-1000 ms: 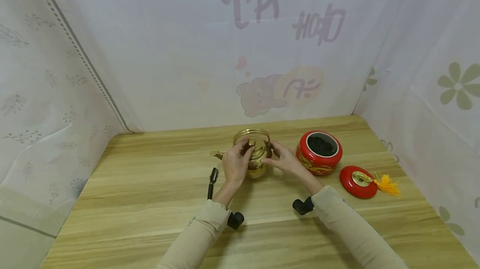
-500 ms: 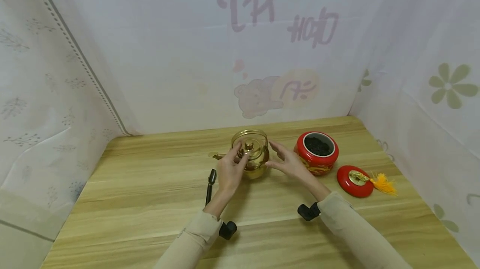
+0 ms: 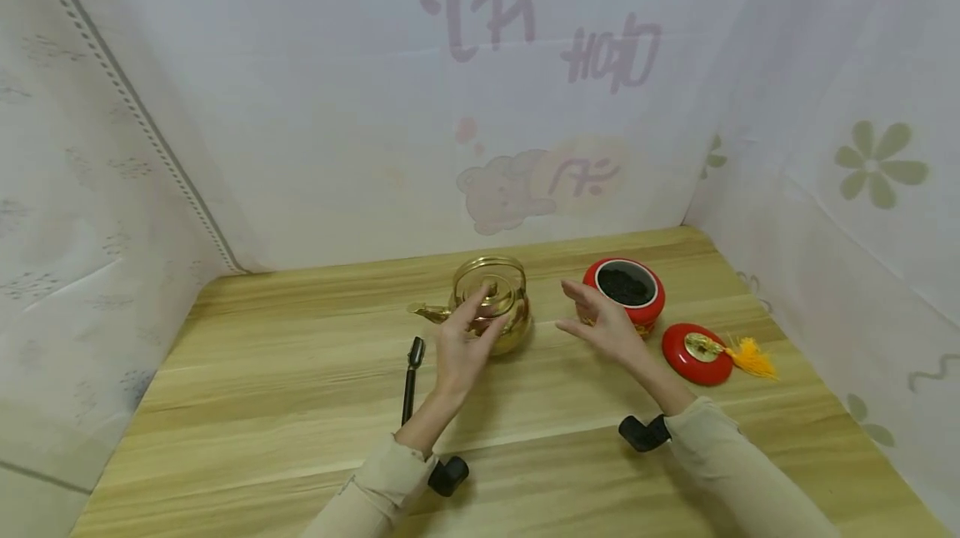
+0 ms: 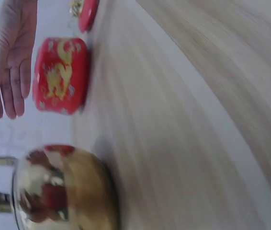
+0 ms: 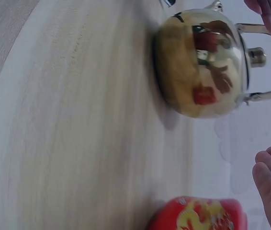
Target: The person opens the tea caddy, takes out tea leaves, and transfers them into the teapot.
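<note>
A shiny brass teapot [image 3: 512,331] with an arched handle stands upright, its lid on and its spout toward the left. My left hand [image 3: 461,357] is beside its front left, fingers loosely extended and thumb apart; whether a fingertip touches it is hard to tell. Between the teapot and a round red jar [image 3: 654,298], my right hand [image 3: 609,328] hovers with spread, straight fingers and holds nothing. The jar has a gold dragon pattern, seen in the left wrist view, and is uncovered with dark loose leaves [image 3: 626,287] inside. Its red lid [image 3: 693,363] lies at the right.
A yellow tassel [image 3: 752,358] hangs off the jar lid's gold knob onto the wooden table [image 3: 285,388]. Left of my left forearm lies a dark tea scoop [image 3: 412,376]. Printed cloth [image 3: 337,146] closes off the back and both sides.
My left hand has come off the teapot lid's knob and drawn back slightly. My right hand has left the teapot's side and moved right, in front of the jar.
</note>
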Demonstrator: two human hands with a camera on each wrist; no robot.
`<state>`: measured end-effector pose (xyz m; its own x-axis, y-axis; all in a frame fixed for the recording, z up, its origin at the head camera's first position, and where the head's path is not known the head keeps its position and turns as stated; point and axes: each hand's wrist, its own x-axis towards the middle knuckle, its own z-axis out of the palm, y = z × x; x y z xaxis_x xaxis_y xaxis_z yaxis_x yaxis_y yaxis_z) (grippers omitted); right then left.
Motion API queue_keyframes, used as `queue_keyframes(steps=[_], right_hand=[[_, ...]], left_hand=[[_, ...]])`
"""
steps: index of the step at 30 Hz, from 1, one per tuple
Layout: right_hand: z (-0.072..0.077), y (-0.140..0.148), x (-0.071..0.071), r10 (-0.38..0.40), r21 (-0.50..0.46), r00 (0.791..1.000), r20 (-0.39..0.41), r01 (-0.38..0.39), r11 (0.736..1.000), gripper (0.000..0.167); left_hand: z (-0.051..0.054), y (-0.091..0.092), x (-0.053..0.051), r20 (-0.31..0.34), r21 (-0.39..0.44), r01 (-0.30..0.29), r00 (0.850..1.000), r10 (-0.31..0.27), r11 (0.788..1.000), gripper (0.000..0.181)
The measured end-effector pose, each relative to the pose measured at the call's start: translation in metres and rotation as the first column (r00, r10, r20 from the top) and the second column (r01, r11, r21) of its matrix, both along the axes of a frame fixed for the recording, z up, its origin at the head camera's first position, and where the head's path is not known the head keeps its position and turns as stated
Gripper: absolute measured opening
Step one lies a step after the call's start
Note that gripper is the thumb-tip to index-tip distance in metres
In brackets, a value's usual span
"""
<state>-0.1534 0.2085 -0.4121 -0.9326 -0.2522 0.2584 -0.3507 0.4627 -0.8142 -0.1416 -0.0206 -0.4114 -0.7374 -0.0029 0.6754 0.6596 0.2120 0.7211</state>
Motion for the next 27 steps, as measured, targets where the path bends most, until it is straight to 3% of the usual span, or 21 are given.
queue_keyframes(steps=[6, 10, 18, 27], right_hand=[[0.011, 0.016, 0.008, -0.027, -0.030, 0.998, -0.056, 0.026, 0.999, 0.061], [0.015, 0.030, 0.014, -0.058, -0.057, 0.994, -0.092, 0.052, 0.997, 0.060], [0.016, 0.065, 0.025, -0.171, -0.111, 0.983, -0.068, 0.163, 0.980, 0.053], [0.008, 0.097, 0.031, -0.314, -0.116, 0.947, -0.071, 0.305, 0.945, 0.054]], left_hand=[[0.010, 0.016, 0.001, 0.053, -0.019, 0.041, 0.998, -0.040, 0.999, 0.055], [0.012, 0.026, -0.001, 0.060, -0.043, 0.074, 0.996, -0.071, 0.996, 0.059], [0.010, 0.049, -0.005, 0.140, -0.097, 0.139, 0.982, -0.125, 0.986, 0.067], [0.001, 0.069, -0.015, 0.248, -0.157, 0.179, 0.959, -0.137, 0.971, 0.077]])
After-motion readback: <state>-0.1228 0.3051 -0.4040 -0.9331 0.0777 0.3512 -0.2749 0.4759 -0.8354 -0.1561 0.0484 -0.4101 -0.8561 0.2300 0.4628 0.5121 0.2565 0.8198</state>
